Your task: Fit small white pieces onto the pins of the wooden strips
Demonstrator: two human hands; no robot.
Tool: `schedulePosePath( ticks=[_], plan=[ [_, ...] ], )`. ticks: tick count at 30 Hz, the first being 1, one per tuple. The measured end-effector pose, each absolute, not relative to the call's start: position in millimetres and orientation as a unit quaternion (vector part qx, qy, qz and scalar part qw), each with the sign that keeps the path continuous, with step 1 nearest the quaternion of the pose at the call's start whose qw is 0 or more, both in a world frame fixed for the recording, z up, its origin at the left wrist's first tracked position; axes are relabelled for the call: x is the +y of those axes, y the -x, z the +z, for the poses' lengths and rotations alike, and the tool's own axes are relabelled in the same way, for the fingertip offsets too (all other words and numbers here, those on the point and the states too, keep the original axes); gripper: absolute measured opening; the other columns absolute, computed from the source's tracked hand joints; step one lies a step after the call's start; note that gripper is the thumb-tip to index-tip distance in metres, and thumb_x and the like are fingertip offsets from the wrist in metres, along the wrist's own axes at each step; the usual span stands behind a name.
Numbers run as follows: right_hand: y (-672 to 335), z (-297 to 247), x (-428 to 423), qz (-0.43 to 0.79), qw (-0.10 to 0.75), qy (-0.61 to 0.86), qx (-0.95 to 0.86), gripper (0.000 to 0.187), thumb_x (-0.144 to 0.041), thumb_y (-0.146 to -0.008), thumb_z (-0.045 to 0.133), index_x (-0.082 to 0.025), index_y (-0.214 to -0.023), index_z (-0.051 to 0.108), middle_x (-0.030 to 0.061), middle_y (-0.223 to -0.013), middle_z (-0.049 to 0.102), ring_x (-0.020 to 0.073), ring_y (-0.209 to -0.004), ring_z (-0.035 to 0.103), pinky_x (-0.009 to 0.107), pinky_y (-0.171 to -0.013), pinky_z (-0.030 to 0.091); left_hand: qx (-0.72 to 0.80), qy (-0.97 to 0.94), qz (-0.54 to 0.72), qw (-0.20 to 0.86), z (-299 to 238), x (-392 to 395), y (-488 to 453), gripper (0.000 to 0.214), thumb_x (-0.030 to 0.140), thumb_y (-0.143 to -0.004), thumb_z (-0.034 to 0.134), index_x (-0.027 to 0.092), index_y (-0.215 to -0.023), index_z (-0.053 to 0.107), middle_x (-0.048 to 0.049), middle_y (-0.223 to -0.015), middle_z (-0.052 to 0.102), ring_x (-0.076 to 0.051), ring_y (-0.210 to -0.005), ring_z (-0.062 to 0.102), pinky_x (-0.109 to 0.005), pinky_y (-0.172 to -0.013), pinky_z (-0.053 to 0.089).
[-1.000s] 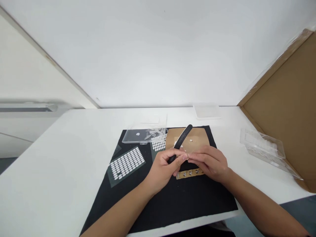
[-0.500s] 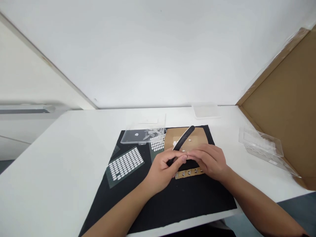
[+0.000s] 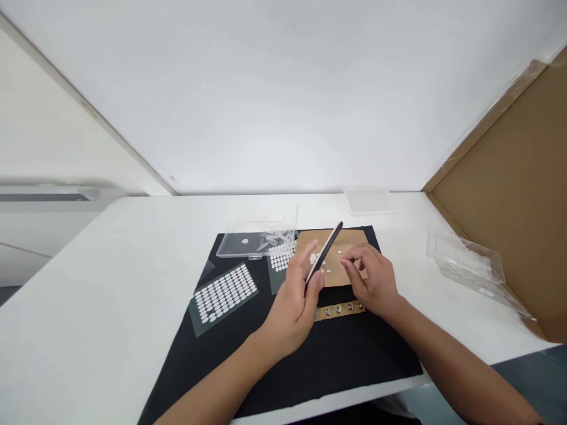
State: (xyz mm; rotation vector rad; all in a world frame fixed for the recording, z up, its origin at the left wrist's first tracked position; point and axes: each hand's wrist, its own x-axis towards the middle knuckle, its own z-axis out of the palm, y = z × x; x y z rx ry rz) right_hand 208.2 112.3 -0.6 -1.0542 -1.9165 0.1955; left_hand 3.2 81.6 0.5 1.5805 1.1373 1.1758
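My left hand (image 3: 295,304) is closed round the lower end of a long black nail file (image 3: 325,252), which slants up and to the right over a brown card (image 3: 310,242). My right hand (image 3: 371,277) hovers over the card's right part with thumb and forefinger pinched close together; what they hold, if anything, is too small to make out. Several small white pieces (image 3: 315,258) lie on the card beside the file. A brown strip with several metal studs (image 3: 340,309) lies just below both hands on a black mat (image 3: 336,360).
On the mat's left lies a clear sheet of white dots (image 3: 225,291), with a smaller one (image 3: 280,260) and a clear plastic lid (image 3: 250,243) behind it. A clear box (image 3: 467,262) sits at the right by a large cardboard panel (image 3: 518,189). A small clear tray (image 3: 368,201) is at the back.
My hands have come apart. The left hand has turned the file more upright, and the right hand has moved up and away over the card, uncovering the white pieces.
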Motion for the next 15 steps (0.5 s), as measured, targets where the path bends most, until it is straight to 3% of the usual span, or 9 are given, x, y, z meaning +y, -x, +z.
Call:
schedulePosePath(
  ticks=[3,6,9,15],
  plan=[
    [-206,0,113,0.070,0.476,0.426,-0.766,0.005,-0.022,-0.104,0.061,-0.024,-0.101,0.065,0.0024,-0.088,0.071,0.0167,-0.077,0.066,0.030,-0.069,0.053,0.471,-0.634,0.441,0.426,4,79,-5,0.060,0.045,-0.105,0.057,0.022,-0.159,0.044,-0.0078,-0.096,0.068,-0.020,-0.073,0.065,-0.035,-0.077,0.059],
    [-203,1,113,0.051,0.489,0.418,-0.764,0.005,-0.022,-0.103,0.063,-0.024,-0.100,0.066,0.0018,-0.085,0.072,0.0166,-0.075,0.067,0.032,-0.068,0.052,0.469,-0.639,0.415,0.448,8,78,-7,0.059,0.044,-0.108,0.049,0.020,-0.161,0.039,-0.0035,-0.088,0.065,-0.018,-0.067,0.060,-0.034,-0.076,0.057],
    [-201,1,115,0.031,0.486,0.424,-0.764,0.006,-0.022,-0.102,0.063,-0.024,-0.098,0.066,0.0028,-0.085,0.074,0.0172,-0.075,0.068,0.034,-0.069,0.053,0.443,-0.647,0.397,0.477,12,77,-9,0.053,0.044,-0.110,0.045,0.018,-0.156,0.047,0.0017,-0.071,0.056,-0.017,-0.060,0.054,-0.030,-0.068,0.053],
    [-203,-3,118,0.018,0.487,0.422,-0.765,0.005,-0.021,-0.102,0.065,-0.024,-0.100,0.068,0.0027,-0.086,0.076,0.0170,-0.074,0.068,0.034,-0.068,0.053,0.440,-0.642,0.390,0.493,18,79,-11,0.046,0.047,-0.108,0.047,0.019,-0.141,0.062,0.0038,-0.061,0.050,-0.016,-0.052,0.044,-0.027,-0.055,0.044]
  ],
)
